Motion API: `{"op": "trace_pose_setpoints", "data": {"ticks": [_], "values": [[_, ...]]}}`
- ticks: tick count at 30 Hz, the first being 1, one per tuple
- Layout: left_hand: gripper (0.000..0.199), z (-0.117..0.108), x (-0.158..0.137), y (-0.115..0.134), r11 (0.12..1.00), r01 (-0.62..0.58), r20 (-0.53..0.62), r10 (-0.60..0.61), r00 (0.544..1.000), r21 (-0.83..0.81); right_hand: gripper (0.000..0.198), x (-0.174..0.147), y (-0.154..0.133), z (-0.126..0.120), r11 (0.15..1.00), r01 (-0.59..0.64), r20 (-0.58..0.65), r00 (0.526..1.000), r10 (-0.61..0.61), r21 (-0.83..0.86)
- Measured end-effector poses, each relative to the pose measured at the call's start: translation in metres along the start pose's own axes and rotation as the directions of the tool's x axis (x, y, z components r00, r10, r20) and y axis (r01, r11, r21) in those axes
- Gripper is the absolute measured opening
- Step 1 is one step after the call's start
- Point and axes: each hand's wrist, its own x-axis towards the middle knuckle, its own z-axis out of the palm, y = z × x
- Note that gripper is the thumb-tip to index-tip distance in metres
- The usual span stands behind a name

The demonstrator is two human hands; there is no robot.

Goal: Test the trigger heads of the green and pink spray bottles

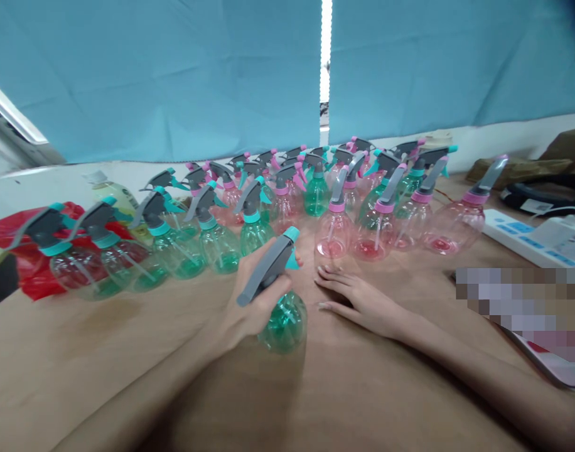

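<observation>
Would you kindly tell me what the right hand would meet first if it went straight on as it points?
Most likely the green spray bottle in the left hand, though depth is unclear.

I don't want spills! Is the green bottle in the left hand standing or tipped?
Upright: the left hand holds the green bottle with its gray spray head on top.

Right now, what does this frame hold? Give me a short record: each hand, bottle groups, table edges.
Left hand: closed around the neck of a round, translucent green plastic spray bottle
Right hand: palm down on the brown tabletop, holding nothing
Front left: round green plastic spray bottles
Front right: round pink plastic spray bottles
Far left: shiny red bag
Far right: white-and-blue power strip
</observation>
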Motion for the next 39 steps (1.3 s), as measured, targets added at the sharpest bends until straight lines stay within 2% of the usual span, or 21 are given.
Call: {"op": "trace_pose_setpoints", "data": {"ticks": [4,10,16,20,24,26,31,34,36,37,39], "values": [[0.014,0.001,-0.001,0.008,1.0,0.004,0.002,-0.004,1.0,-0.007,0.06,0.0,0.001,0.0,1.0,0.001,0.01,1.0,-0.001,0.005],[0.004,0.003,-0.001,0.012,0.997,-0.06,-0.044,0.062,0.997,0.048,0.058,0.0,-0.001,-0.001,1.0,0.0,0.019,1.0,0.0,0.015],[0.019,0.005,0.0,0.005,0.992,-0.091,-0.065,0.097,0.993,0.089,0.054,-0.003,-0.009,-0.006,0.996,-0.004,-0.03,1.0,0.007,0.085],[0.021,0.007,0.0,0.005,0.991,-0.1,-0.09,0.107,0.99,0.087,0.058,-0.006,-0.032,-0.008,0.98,-0.022,-0.072,0.997,0.037,0.199],[0.01,0.012,-0.001,0.005,0.986,-0.147,-0.161,0.158,0.974,0.079,0.057,-0.003,-0.07,-0.006,0.971,-0.021,-0.24,0.967,0.08,0.237],[0.007,0.015,-0.001,0.003,0.985,-0.154,-0.173,0.165,0.971,0.072,0.057,0.002,-0.088,-0.004,0.976,-0.016,-0.308,0.948,0.084,0.217],[0.032,0.014,0.002,-0.003,0.988,-0.145,-0.093,0.149,0.984,0.043,0.062,0.021,-0.107,-0.002,0.997,-0.05,-0.383,0.921,0.068,0.057],[0.042,0.011,0.004,-0.013,0.987,-0.131,-0.079,0.138,0.987,0.09,0.05,0.031,-0.099,-0.007,0.996,-0.084,-0.36,0.929,0.083,0.014],[0.043,0.01,0.004,-0.029,0.987,-0.127,-0.119,0.138,0.983,0.094,0.05,0.038,-0.089,-0.011,0.993,-0.113,-0.363,0.927,0.096,-0.026],[0.043,0.01,0.004,-0.039,0.983,-0.145,-0.161,0.161,0.974,0.109,0.053,0.042,-0.082,-0.013,0.99,-0.128,-0.374,0.922,0.099,-0.055],[0.044,0.01,0.003,-0.06,0.948,-0.208,-0.221,0.262,0.939,0.242,0.054,0.052,-0.07,-0.016,0.979,-0.166,-0.39,0.915,0.107,-0.121]]}}
